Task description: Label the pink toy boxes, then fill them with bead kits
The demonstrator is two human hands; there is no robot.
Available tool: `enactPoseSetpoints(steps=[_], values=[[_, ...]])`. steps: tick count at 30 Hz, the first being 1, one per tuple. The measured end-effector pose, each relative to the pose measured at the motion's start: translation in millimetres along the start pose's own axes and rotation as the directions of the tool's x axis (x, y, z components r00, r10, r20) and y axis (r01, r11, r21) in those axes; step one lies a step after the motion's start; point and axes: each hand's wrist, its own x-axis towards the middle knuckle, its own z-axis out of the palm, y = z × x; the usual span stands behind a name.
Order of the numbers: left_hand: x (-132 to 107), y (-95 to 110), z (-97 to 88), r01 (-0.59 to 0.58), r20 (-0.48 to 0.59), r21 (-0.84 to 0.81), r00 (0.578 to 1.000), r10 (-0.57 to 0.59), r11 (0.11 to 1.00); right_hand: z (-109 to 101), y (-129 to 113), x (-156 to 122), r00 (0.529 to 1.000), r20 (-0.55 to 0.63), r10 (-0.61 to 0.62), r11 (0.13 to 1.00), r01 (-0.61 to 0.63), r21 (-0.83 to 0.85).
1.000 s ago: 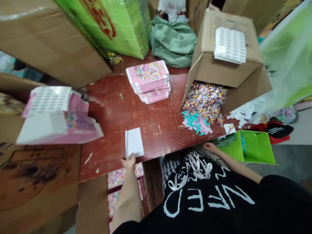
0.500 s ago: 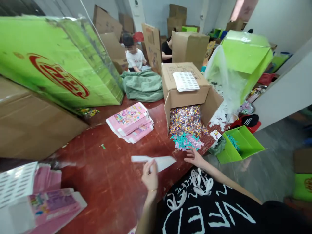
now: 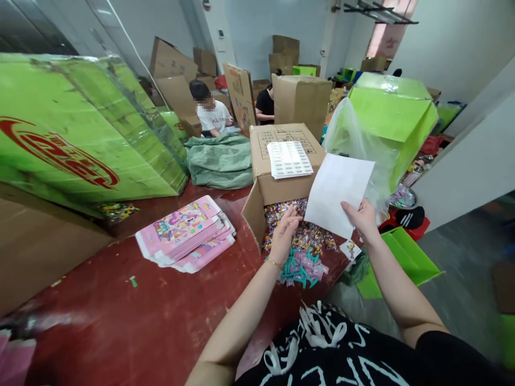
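A blank white sheet of paper (image 3: 341, 190) is pinched by its lower right edge in my right hand (image 3: 361, 219), raised in front of the open carton. My left hand (image 3: 286, 233) is just left of the sheet, fingers loosely apart and holding nothing. Behind it, the cardboard carton (image 3: 281, 187) lies with its mouth toward me and spills small bags of coloured beads (image 3: 322, 238). Below my left hand are teal plastic pieces and small pink packets (image 3: 303, 268). On top of the carton rests a stack of printed label sheets (image 3: 290, 160).
Flat pink printed boxes (image 3: 185, 233) are stacked on the red table (image 3: 161, 321). A large green carton (image 3: 80, 134) stands at the left, a green bin (image 3: 408, 262) at the right. Beyond a green cloth sack (image 3: 219, 161), two people sit among cartons.
The white sheet has gone from my left hand, low over the table, to my right hand, higher and further right. My left hand has moved right and forward. The view has shifted.
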Motion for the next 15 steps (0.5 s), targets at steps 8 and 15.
enactPoseSetpoints(steps=[8, 15], values=[[176.5, -12.4, 37.2, 0.113, -0.151, -0.353, 0.973, -0.176, 0.929, 15.8, 32.8, 161.7, 0.993, 0.022, -0.113, 0.961, 0.115, -0.253], [189.9, 11.3, 54.0, 0.029, -0.118, -0.407, 0.989, -0.084, 0.913, 66.5, 29.6, 195.7, 0.940, 0.335, 0.059, 0.996, -0.078, 0.042]])
